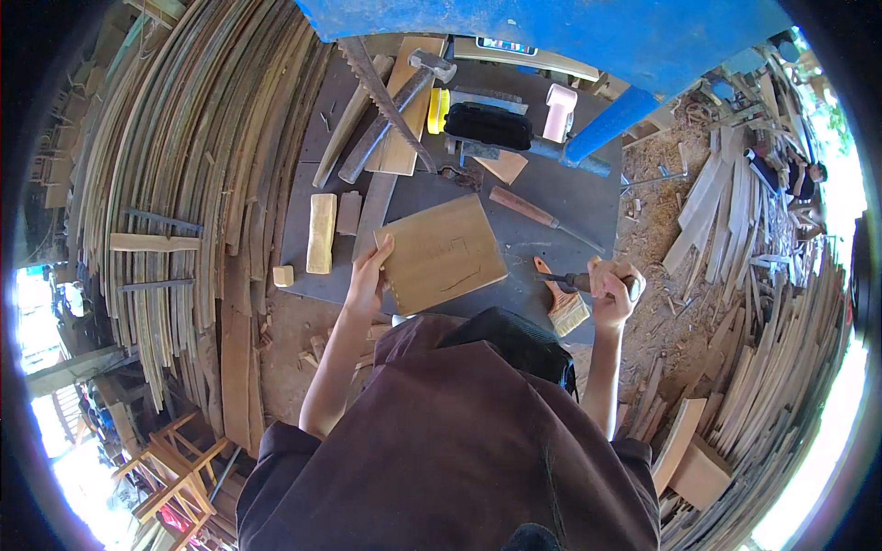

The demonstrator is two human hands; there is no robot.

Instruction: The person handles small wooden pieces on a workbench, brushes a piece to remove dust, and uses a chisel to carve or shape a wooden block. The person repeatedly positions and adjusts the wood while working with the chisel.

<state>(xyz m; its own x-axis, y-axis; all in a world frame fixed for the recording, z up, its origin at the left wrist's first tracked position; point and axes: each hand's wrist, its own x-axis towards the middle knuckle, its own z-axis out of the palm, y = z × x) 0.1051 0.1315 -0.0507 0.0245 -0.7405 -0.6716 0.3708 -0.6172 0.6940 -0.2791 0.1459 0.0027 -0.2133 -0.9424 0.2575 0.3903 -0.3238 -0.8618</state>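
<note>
My left hand (369,274) grips the left edge of a flat, squarish wooden board (446,255) with dark lines marked on its face. The board is tilted above the dark workbench (312,257), close to my body. To the right, my right hand (614,289) is closed round the wooden handle of a chisel (559,278). Its metal blade points left toward the board, without touching it. Just below the blade lies a paintbrush (568,312) with pale bristles. A second long-handled chisel (542,219) rests beyond the board's right corner.
A saw (381,96), a hammer (395,115) and wood strips lie at the bench's far left. Near them are a yellowish block (322,234), a yellow tape roll (438,112) and a pink cup (560,112). Stacked planks (175,184) stand left; a blue machine (551,37) overhangs the far side.
</note>
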